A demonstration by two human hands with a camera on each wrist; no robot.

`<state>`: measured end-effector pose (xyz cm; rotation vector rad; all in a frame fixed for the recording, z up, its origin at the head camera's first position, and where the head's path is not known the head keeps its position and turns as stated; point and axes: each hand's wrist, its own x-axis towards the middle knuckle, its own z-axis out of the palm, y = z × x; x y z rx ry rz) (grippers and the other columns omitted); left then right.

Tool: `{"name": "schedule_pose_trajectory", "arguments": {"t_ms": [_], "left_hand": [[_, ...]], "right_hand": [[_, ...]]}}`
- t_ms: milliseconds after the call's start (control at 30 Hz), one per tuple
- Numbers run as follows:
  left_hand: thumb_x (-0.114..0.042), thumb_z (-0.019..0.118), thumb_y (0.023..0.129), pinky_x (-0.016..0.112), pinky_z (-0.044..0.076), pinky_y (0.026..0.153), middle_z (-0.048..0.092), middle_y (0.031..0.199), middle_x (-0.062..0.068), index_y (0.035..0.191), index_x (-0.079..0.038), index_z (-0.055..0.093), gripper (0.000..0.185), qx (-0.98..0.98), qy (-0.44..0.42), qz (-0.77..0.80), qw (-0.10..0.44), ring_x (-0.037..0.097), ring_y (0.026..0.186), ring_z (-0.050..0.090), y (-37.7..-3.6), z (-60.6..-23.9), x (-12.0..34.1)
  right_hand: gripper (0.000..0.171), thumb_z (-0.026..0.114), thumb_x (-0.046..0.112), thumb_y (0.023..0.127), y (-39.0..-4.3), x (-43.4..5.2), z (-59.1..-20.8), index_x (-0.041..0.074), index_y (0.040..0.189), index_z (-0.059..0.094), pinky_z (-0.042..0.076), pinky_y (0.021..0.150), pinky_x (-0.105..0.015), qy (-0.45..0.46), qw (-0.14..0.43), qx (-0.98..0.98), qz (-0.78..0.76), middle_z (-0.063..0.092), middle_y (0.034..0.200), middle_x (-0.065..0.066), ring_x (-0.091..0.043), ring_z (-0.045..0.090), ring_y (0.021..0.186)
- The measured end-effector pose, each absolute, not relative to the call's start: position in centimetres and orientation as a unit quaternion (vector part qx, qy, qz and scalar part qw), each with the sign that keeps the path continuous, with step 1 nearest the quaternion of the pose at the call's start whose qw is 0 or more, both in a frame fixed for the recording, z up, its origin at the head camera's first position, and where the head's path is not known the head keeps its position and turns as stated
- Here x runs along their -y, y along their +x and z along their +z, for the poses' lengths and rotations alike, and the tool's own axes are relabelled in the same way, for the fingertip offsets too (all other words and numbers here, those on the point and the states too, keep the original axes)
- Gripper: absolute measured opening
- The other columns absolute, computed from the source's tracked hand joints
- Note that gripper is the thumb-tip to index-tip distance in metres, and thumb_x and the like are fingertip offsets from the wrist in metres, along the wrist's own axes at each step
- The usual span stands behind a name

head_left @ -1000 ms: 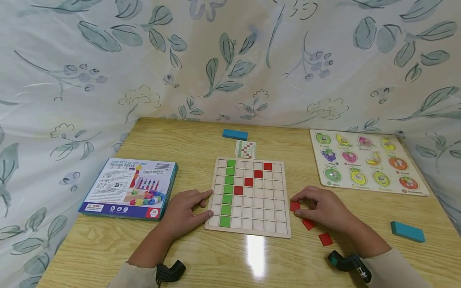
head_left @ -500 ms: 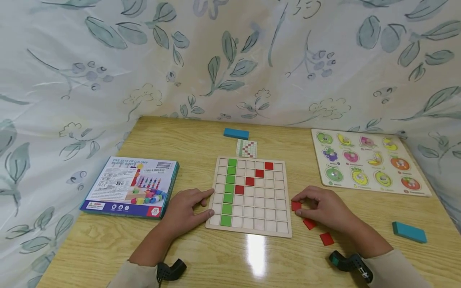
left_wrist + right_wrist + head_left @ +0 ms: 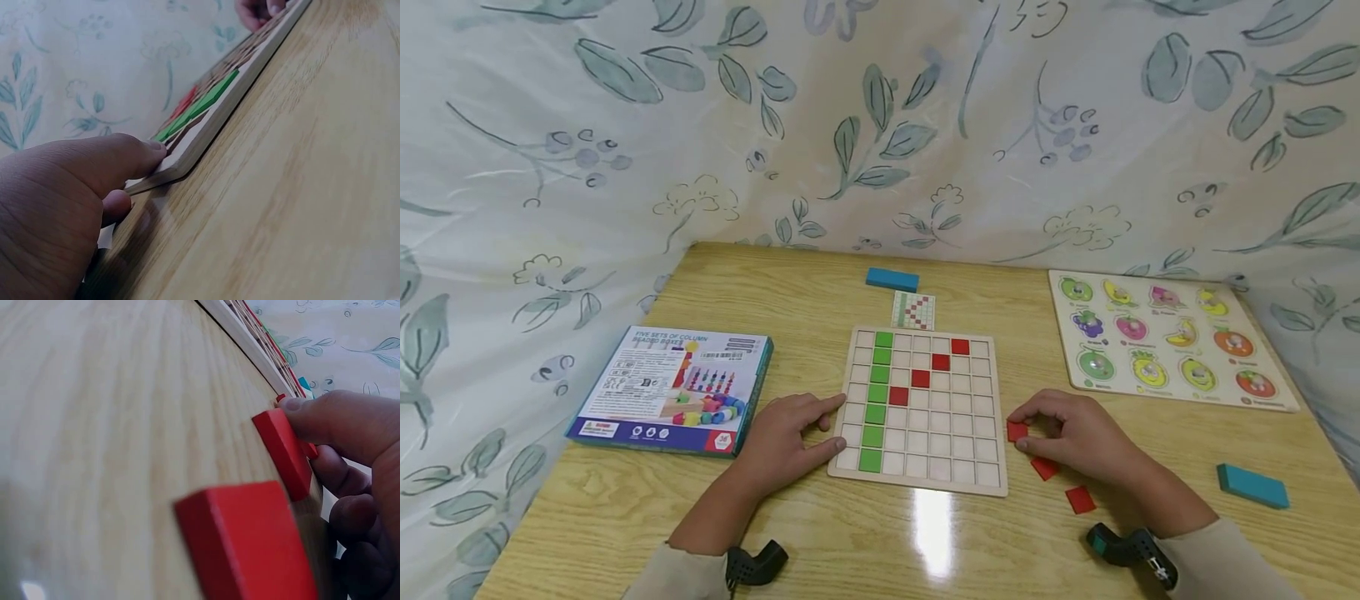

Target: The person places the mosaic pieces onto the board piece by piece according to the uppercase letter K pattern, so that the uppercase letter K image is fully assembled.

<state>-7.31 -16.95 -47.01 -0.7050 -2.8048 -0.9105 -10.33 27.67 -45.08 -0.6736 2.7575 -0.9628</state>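
A wooden grid board (image 3: 951, 419) lies at the table's middle. One column holds green square tiles (image 3: 875, 414), and several red square tiles (image 3: 920, 379) form a diagonal. My left hand (image 3: 790, 437) rests at the board's left edge, index fingertip and thumb touching the rim; in the left wrist view the thumb (image 3: 125, 159) lies on a corner. To the right of the board, my right hand (image 3: 1075, 433) pinches a red square tile (image 3: 1017, 431) between thumb and fingertip, at table level. Two loose red tiles (image 3: 1080, 500) lie nearby; the right wrist view shows the nearer loose tile (image 3: 262, 544) large.
Behind the board are a small pattern card (image 3: 913, 311) and a blue block (image 3: 892, 279). A bead-toy box (image 3: 670, 392) sits left. A fruit puzzle board (image 3: 1172, 337) lies at back right, another blue block (image 3: 1252, 486) at far right. A patterned cloth (image 3: 880, 125) hangs behind.
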Motion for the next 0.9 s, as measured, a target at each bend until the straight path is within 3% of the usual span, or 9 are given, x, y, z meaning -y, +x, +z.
{"name": "schedule_pose_trajectory", "arguments": {"t_ms": [567, 900], "left_hand": [[-0.037, 0.086, 0.09, 0.03, 0.039, 0.073, 0.056, 0.09, -0.018, 0.139, -0.017, 0.074, 0.054, 0.928, -0.223, -0.296, 0.043, 0.004, 0.076, 0.044, -7.2, -46.7, 17.0], [-0.035, 0.086, 0.091, 0.031, 0.039, 0.073, 0.056, 0.09, -0.018, 0.139, -0.017, 0.074, 0.053, 0.925, -0.23, -0.298, 0.05, 0.004, 0.076, 0.044, -7.3, -46.7, 16.9]], "right_hand": [[0.033, 0.092, 0.014, 0.085, -11.1, -27.7, -44.8, 0.029, 0.11, 0.077, 0.043, 0.063, -0.025, -0.272, 0.052, -0.9, -0.337, 0.065, 0.097, 0.015, -0.008, 0.051, 0.073], [0.03, 0.093, 0.023, 0.086, -11.8, -25.6, -43.8, 0.029, 0.111, 0.077, 0.043, 0.064, -0.027, -0.265, 0.065, -0.894, -0.354, 0.063, 0.093, 0.011, -0.011, 0.052, 0.073]]}}
